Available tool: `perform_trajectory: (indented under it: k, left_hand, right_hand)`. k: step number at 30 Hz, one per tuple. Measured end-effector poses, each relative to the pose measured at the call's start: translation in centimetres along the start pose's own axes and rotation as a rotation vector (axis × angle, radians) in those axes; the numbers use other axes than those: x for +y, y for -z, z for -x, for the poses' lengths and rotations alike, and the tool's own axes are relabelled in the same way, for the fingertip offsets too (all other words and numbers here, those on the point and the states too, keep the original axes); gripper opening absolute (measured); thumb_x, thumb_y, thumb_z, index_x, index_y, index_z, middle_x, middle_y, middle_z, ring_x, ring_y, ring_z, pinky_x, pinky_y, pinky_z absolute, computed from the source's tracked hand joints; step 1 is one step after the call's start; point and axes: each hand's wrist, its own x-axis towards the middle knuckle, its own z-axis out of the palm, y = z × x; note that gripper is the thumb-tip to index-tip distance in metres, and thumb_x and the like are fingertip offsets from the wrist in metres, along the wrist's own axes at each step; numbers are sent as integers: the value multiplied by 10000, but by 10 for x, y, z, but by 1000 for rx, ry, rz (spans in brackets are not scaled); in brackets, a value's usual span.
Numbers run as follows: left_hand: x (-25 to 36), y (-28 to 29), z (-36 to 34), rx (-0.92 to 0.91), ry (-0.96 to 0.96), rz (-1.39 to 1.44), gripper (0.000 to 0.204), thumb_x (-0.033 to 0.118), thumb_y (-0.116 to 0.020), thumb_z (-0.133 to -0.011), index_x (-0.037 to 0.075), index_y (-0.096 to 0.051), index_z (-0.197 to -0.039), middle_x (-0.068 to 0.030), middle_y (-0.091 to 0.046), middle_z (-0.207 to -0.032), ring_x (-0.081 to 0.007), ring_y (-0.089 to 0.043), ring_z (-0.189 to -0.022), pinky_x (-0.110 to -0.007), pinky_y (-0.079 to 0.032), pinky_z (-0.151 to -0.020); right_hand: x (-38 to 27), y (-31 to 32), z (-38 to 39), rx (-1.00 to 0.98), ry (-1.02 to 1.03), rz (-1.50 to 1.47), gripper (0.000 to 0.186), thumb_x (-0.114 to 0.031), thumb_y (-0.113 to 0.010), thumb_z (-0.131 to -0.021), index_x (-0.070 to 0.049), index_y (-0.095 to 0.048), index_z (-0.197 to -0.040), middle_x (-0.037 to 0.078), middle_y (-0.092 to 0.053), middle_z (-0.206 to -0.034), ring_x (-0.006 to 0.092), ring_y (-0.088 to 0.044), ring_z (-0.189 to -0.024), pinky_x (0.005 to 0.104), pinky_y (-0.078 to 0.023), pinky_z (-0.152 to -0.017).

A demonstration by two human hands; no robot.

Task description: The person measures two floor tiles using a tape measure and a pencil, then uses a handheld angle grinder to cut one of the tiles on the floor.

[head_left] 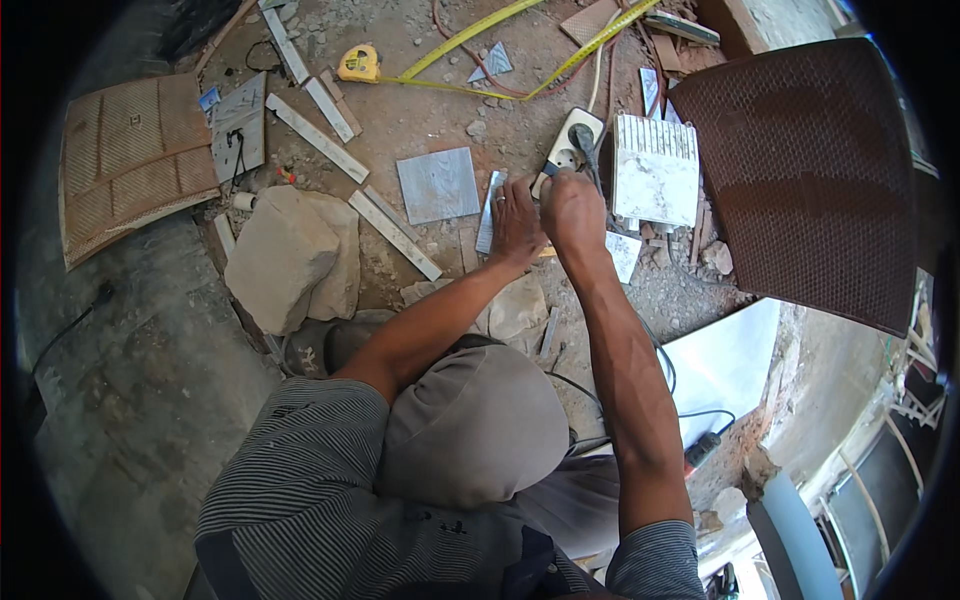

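Head view: the left hand (517, 225), fingers extended, overlaps a narrow grey tile strip (486, 226) on the dusty brown ground (420, 125); whether it grips, I cannot tell. The right hand (574, 208) is curled at the near end of a white rectangular plastic power strip (563, 143); what it clamps is hidden.

Pwr strip (565, 153) – R of tile (438, 186)

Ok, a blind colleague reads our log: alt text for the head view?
A person's right hand curls at the near end of a cream power strip, the left hand partly over a narrow grey piece. A square grey tile and yellow tape measure lie on dirt.
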Motion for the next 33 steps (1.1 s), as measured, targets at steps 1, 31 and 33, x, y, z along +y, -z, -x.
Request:
perform_trajectory:
  k: [1, 31, 33]
  left_hand:
    - [1, 1, 0, -10, 24, -1, 606, 284, -669, -741, 11, -369, -1191, -213, -451, -1121, -376, -430, -1067, -473, -317, -929]
    - [-29, -30, 6, -192, 67, -202, 427, 163, -622, -772, -77, -473, -1093, -236, -539, -1060, -401, -483, -1079, -494, -376, -903]
    - [-43, -35, 3, 130, 38, -132, 430, 175, -611, -782, -74, -466, -1100, -243, -517, -1095, -405, -471, -1078, -490, -358, -925]
  right_hand:
    - [2, -3, -1, 10, -41, -62, 210, -154, -527, -822, 38, -578, -756, 291, -596, -772, 430, -607, -752, 503, -486, -679]
    - [4, 6, -3, -319, -149, 27, 153, -91, -534, -785, 1, -611, -881, 219, -642, -790, 398, -643, -769, 488, -516, -668]
    - [4, 35, 27, -107, 33, -11, 225, -185, -578, -807, -89, -612, -1007, 187, -615, -914, 349, -606, -903, 449, -490, -756]
